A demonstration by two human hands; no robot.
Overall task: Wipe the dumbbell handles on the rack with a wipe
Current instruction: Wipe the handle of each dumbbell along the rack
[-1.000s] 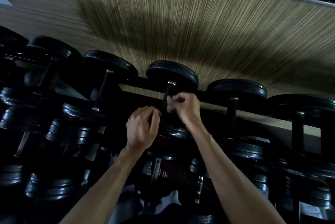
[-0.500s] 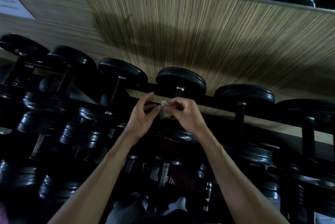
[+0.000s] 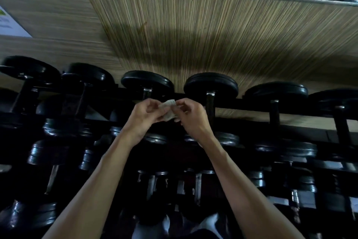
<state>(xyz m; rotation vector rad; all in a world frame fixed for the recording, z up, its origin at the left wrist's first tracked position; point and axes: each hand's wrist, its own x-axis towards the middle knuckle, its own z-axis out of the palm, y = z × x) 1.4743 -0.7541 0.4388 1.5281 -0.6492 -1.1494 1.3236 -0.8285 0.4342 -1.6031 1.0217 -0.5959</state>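
A small crumpled pale wipe (image 3: 169,110) is held between both hands, in front of the top row of black dumbbells. My left hand (image 3: 144,117) pinches its left side and my right hand (image 3: 190,117) pinches its right side. Just right of my right hand stands the dark handle (image 3: 210,106) of a dumbbell with a round black head (image 3: 210,85). Another dumbbell head (image 3: 147,84) sits above my left hand, its handle mostly hidden behind the hands. The wipe touches no handle.
The black rack (image 3: 251,104) holds rows of dumbbells left, right and below (image 3: 54,128). A wooden striped wall panel (image 3: 193,35) rises behind it. A mirror edge runs along the top. A paper sign (image 3: 7,24) hangs at the far left.
My right hand has come off the dumbbell handle with the wipe. My left hand has risen to meet it, and both now hold the wipe between them, left of that handle.
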